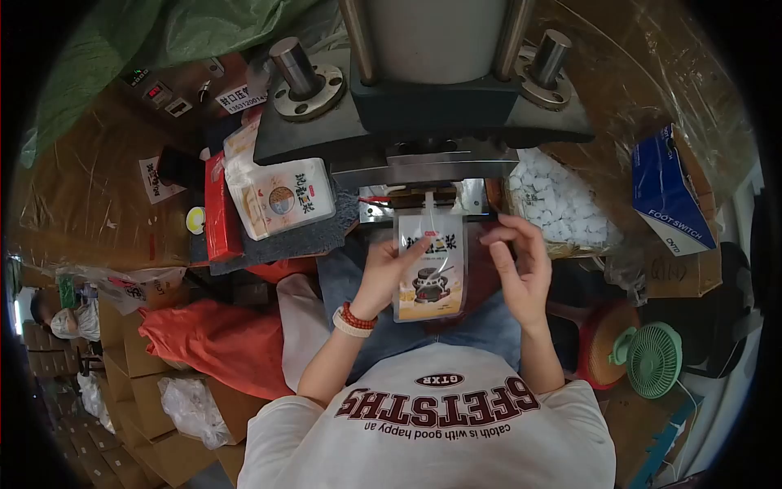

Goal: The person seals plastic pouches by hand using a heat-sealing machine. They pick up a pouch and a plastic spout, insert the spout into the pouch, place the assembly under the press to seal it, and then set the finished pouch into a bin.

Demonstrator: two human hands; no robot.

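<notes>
A printed spout pouch [432, 277] hangs upright in front of the machine, its narrow white spout [429, 200] reaching up to the metal slot under the press jaw [423, 169]. My left hand [386, 273] grips the pouch by its left edge, thumb lying across the printed front. To the right of the pouch, my right hand [521, 265] is held up with its fingers apart and slightly bent, nothing in it. Its fingertips are close to the pouch's right edge.
Similar pouches [285, 196] lie stacked on a grey cloth beside a red box [220, 204] at left. Small white pieces [554, 196] fill a container at right. Beyond it are a blue foot-switch box [668, 191] and a green fan [654, 359]. Steel posts [296, 69] flank the press.
</notes>
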